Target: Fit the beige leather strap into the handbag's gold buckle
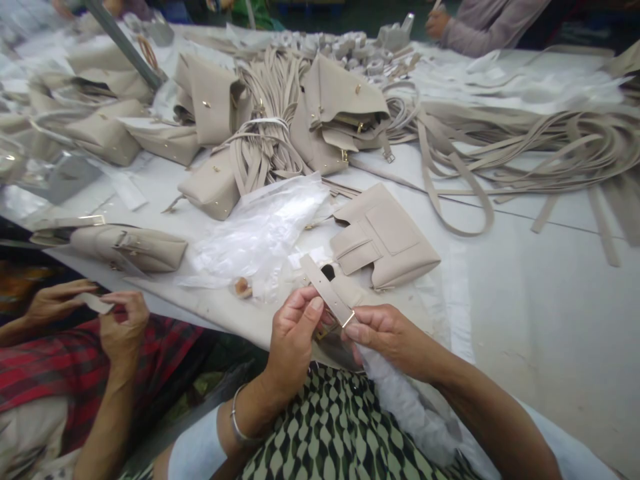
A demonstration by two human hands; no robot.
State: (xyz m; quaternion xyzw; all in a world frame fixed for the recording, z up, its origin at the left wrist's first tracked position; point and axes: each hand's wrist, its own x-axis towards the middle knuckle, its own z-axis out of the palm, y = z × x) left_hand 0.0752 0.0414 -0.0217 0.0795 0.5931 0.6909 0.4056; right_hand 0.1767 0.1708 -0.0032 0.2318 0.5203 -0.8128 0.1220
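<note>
My left hand (294,333) and my right hand (387,337) meet at the table's near edge, both pinching a short beige leather strap (325,290) with a gold metal end. The strap slants up and to the left from my fingers. Just beyond it lies a flat beige leather bag (387,237) with a front tab. A crumpled clear plastic sheet (265,230) lies to the left of the bag. A silver bangle sits on my left wrist.
Another person in a red plaid top sits at my left, their hands (95,310) holding a small beige piece. A beige bag (130,248) lies before them. Several beige bags (330,117) and a heap of long straps (525,150) cover the white table (550,300). A third person's arm (475,23) is at the far edge.
</note>
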